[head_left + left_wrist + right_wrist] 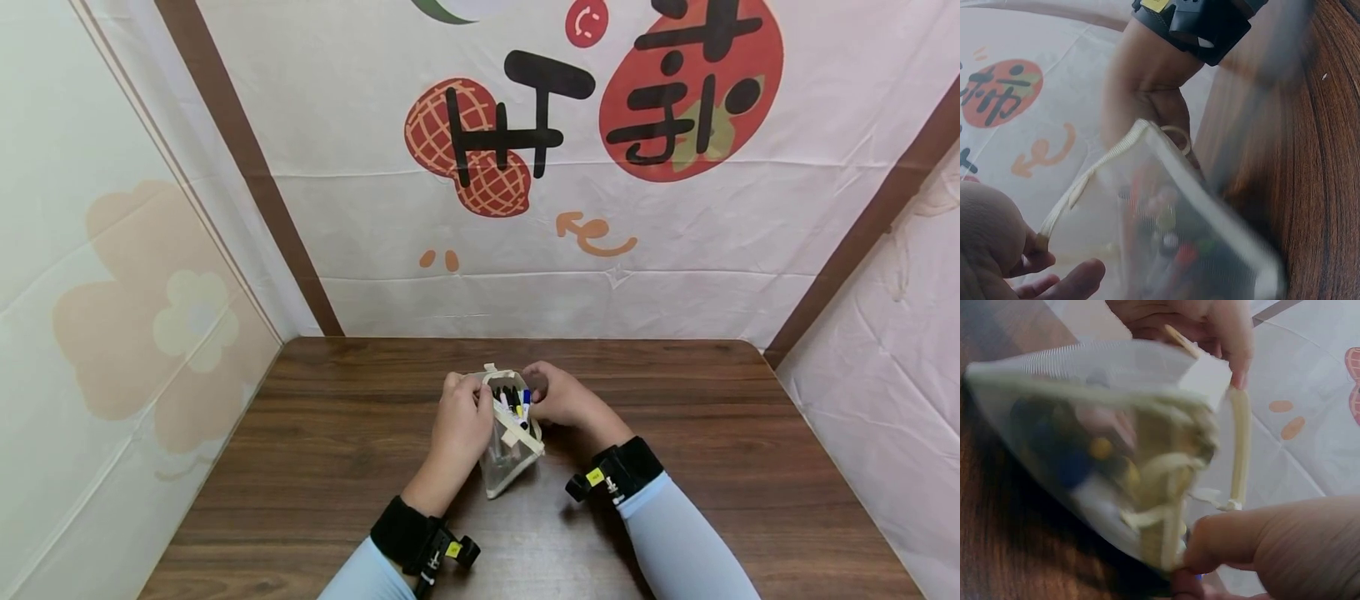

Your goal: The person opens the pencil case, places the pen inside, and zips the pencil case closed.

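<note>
A see-through mesh pencil pouch (501,475) with cream zipper edging is held tilted over the table, its mouth open. Several markers (514,400) with black, blue and yellow parts show inside the mouth. My left hand (461,421) pinches the left side of the rim; in the left wrist view its fingertips meet the cream zipper tape (1054,220). On the opposite side, my right hand (564,398) pinches the rim, with thumb and finger at the edging in the right wrist view. Blurred coloured items show through the mesh (1072,450).
The brown wood-grain table (322,467) lies under both hands. A white printed cloth (360,225) hangs behind it, with more cloth (885,367) along both sides. Each wrist wears a black strap with a small camera (626,468).
</note>
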`<state>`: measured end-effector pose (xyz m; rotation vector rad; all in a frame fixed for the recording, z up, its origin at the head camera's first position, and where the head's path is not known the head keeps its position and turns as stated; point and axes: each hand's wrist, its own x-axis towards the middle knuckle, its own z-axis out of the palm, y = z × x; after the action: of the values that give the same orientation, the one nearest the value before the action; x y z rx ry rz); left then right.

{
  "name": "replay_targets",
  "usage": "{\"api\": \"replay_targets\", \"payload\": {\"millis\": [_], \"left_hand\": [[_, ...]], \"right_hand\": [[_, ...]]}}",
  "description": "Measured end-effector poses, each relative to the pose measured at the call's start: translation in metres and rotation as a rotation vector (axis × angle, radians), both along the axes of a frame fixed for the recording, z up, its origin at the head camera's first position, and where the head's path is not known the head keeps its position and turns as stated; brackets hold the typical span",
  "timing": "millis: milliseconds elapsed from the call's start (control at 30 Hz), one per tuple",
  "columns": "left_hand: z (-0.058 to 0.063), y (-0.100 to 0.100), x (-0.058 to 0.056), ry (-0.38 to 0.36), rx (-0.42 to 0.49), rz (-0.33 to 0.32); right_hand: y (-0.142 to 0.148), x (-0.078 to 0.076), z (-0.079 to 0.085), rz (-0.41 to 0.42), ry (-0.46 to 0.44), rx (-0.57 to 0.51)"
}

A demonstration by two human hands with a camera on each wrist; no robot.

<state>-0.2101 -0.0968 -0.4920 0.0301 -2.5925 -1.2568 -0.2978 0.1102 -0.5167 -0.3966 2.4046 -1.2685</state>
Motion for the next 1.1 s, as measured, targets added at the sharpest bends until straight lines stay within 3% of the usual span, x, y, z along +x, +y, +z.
{"api": "replay_targets", "payload": {"millis": [300,600,867,1000,1100], "left_hand": [[-0.003,-0.004,-0.004,0.011,-0.007,0.003],[-0.003,-0.008,-0.005,-0.05,-0.031,0.007],[-0.001,-0.006,-0.003,-0.143,0.239,-0.167],[0.005,-0.005,0.0,-0.209,0.244,-0.289],[0.009,-0.006,0.002,-0.214,0.166,-0.399]], "right_hand": [[-0.004,0.011,0.034,-0.022,0.178,-0.116],[-0.002,0.017,0.05,0.056,0.229,-0.147],[0.003,0.013,0.045,0.06,0.207,-0.123],[0.004,0.012,0.044,0.04,0.228,-0.104],[0.005,0.012,0.044,0.029,0.226,-0.09]]}}
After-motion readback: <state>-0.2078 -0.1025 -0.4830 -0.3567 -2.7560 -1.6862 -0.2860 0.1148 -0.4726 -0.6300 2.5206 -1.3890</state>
